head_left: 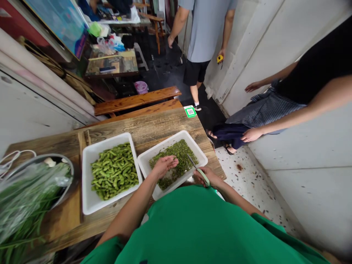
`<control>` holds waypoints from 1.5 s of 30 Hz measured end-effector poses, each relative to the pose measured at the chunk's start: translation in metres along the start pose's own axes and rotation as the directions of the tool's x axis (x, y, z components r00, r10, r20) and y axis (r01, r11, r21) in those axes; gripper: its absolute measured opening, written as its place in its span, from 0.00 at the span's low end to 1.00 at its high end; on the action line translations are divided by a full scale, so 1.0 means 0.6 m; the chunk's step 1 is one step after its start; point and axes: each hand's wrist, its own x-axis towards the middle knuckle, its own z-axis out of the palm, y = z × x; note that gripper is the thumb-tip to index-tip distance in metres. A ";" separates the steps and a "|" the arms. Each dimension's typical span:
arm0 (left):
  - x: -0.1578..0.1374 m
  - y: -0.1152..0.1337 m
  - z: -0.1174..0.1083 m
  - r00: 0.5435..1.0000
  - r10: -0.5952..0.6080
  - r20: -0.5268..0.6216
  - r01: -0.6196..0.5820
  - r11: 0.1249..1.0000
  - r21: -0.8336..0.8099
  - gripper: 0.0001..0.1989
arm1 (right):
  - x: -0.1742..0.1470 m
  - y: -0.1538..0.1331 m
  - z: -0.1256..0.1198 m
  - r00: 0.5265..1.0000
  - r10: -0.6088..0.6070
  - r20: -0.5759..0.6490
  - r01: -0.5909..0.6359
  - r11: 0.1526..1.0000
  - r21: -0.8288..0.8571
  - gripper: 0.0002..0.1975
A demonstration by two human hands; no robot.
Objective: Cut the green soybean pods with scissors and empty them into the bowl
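Note:
My left hand (pixel 165 165) hovers palm up over the right-hand white tray (pixel 145 160), its fingers stretched out; whether a small bit lies on the fingertips is too small to tell. Green trimmings (pixel 180 149) are spread across that tray's bottom. At the tray's near right corner, my right hand (pixel 209 176) grips scissors (pixel 203 176) with pale green handles, the blades pointing over the trimmings. To the left, a second white tray (pixel 85 176) holds a heap of green soybean pods (pixel 114 170).
A metal bowl (pixel 72 172) and bagged long green vegetables (pixel 24 209) take up the table's left end. A green QR card (pixel 190 111) lies at the far corner. Beyond are a wooden bench (pixel 137 99) and a person with a tape measure (pixel 219 58). Another person (pixel 275 99) stands at right.

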 end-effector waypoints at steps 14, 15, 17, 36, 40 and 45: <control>0.000 0.000 -0.008 0.908 0.418 -0.037 -0.136 0.378 0.916 0.04 | 0.001 -0.010 0.004 1.000 -0.013 0.012 0.014 0.996 -0.083 0.18; 0.004 0.001 -0.008 0.889 0.456 -0.043 -0.102 0.287 0.952 0.06 | 0.001 -0.010 0.003 1.000 -0.010 0.008 0.010 0.996 -0.084 0.17; 0.013 0.003 -0.002 0.876 0.483 -0.008 -0.046 0.099 0.994 0.10 | 0.002 -0.009 0.002 1.000 -0.001 0.001 0.001 0.996 -0.088 0.17; 0.060 -0.012 0.008 0.850 0.516 -0.104 0.106 0.025 0.994 0.09 | 0.020 -0.006 0.024 0.995 -0.087 -0.045 0.080 0.986 -0.144 0.12; 0.048 -0.006 0.013 0.798 0.595 -0.097 0.087 0.045 0.995 0.10 | 0.014 -0.006 0.024 0.995 -0.087 -0.039 0.080 0.985 -0.155 0.12; 0.028 0.011 0.007 0.822 0.568 -0.040 0.070 -0.032 0.997 0.11 | -0.002 -0.017 0.026 0.996 -0.087 -0.023 0.084 0.991 -0.107 0.11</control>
